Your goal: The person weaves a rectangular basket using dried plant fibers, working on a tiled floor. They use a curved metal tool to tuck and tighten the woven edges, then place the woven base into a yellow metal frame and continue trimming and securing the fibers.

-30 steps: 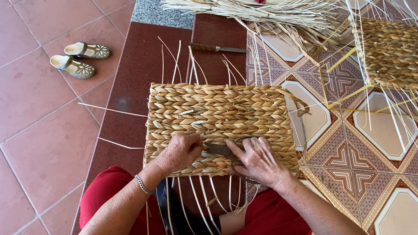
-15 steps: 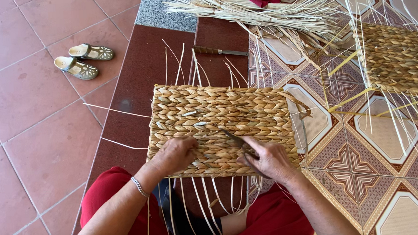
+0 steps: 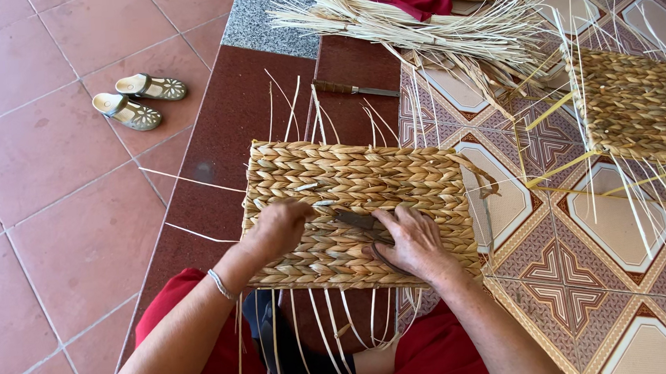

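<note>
Right hand [image 3: 413, 240] slid back left; scissors [image 3: 360, 221] on woven basket [image 3: 364, 185].

A home floor used as a handicraft workplace: terracotta floor tiles [image 3: 46, 151] beside patterned ceramic tiles [image 3: 585, 272], a pair of pale sandals [image 3: 139, 100] left aside, a loose bundle of pale straw strands [image 3: 431, 27], and a flat braided straw panel [image 3: 365, 200].

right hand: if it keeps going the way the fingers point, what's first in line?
The right hand points up-left along the woven mat, holding a dark tool. First in line looks like the left hand, though their heights are unclear.
</note>
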